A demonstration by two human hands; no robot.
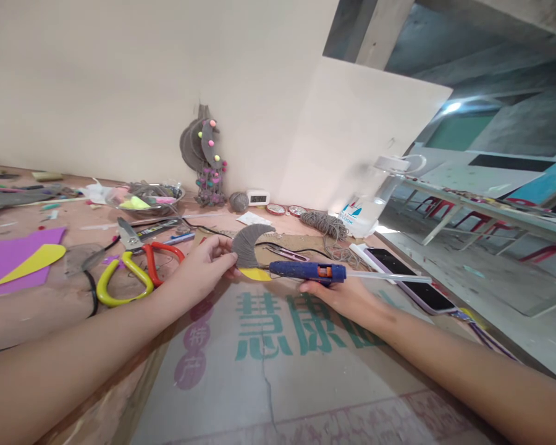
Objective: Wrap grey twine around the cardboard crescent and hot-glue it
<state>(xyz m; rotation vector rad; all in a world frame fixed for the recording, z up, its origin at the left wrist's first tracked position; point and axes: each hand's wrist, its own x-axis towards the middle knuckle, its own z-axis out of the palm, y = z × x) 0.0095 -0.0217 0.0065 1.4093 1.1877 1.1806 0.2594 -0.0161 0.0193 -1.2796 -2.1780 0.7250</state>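
My left hand (pixel 213 262) is closed, thumb and fingers pinching the lower left edge of a crescent moon shape (pixel 248 244) wrapped in grey yarn. A yellow piece (pixel 256 274) shows just below the crescent; whether it is attached cannot be made out. My right hand (pixel 336 293) grips a blue hot glue gun (pixel 301 271), its fingers mostly hidden behind and under the body. A clear glue stick (pixel 389 276) juts from the gun's back end to the right. The gun's nozzle points left, close to the crescent. Both hands are above a printed cardboard sheet (pixel 222 395).
Left lie yellow-and-red-handled scissors (pixel 125 287), purple sheet (pixel 9 256), yellow cutout (pixel 37 262) and a bowl (pixel 146 210). Behind are a hanging ornament (pixel 208 154), small digital clock (pixel 258 198) and grey yarn (pixel 324 224). A water bottle (pixel 373 198) and phone (pixel 412 281) are right.
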